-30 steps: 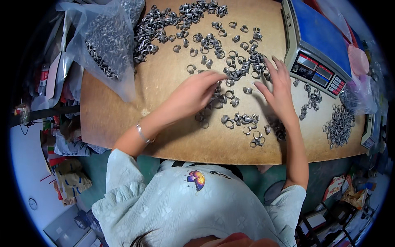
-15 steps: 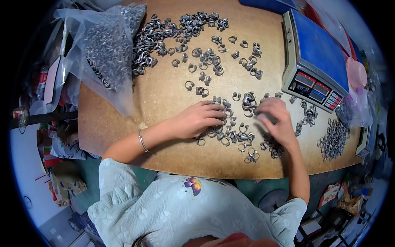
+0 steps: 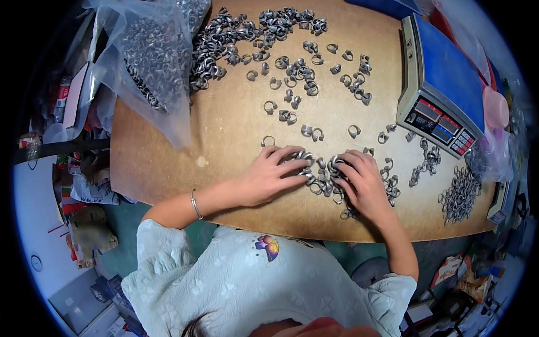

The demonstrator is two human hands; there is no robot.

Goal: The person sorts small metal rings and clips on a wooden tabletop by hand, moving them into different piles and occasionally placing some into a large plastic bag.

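Observation:
My left hand (image 3: 272, 177) rests on the wooden table with its fingers curled over the left side of a small cluster of grey metal rings (image 3: 320, 185). From the other side, my right hand (image 3: 364, 184) cups the same cluster, its fingertips pressed on rings. Both hands are closed on rings; how many lie under the fingers is hidden. One single ring (image 3: 268, 141) stands just beyond my left fingers. More loose rings (image 3: 390, 185) lie to the right of my right hand.
A large ring pile (image 3: 224, 42) spreads at the far left beside a clear plastic bag (image 3: 151, 62) full of rings. Scattered rings (image 3: 300, 70) lie mid-table. A blue-topped digital scale (image 3: 449, 78) stands at the right, with another ring heap (image 3: 460, 194) nearer me.
My right hand has come down and left onto the rings, closer to my left hand. The rings between the hands are gathered more tightly. The whole view has shifted slightly.

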